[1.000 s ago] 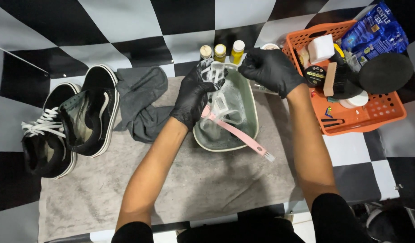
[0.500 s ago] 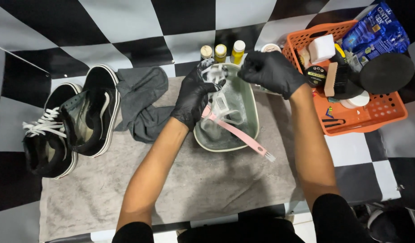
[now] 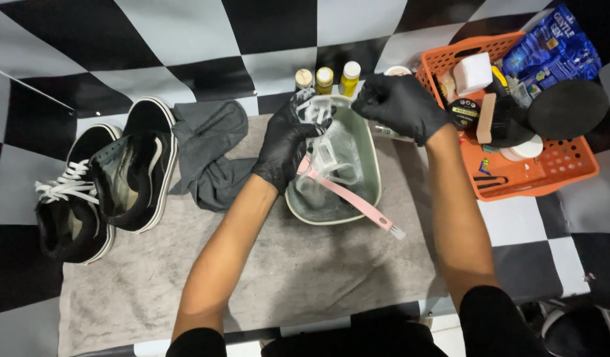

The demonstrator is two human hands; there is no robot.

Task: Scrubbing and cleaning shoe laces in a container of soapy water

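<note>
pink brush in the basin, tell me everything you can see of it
The pink brush is a slim, plastic-looking tool with a long flat handle and a small head of pale bristles. It lies slanted across the pale green basin, bristle end jutting past the rim over the grey towel. Its upper end disappears under the left hand in a black glove.

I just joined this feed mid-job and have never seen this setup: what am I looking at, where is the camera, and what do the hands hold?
There is no machine here: a person wears a camera on the head, looking down at their own two hands in black gloves. The left hand grips a wet, pale lace over a green basin, which has a pink brush resting across it. The right hand is curled at the basin's far rim; what it holds is hidden. On the grey towel lie black shoes and a grey cloth. An orange basket of supplies stands on the right.
</note>
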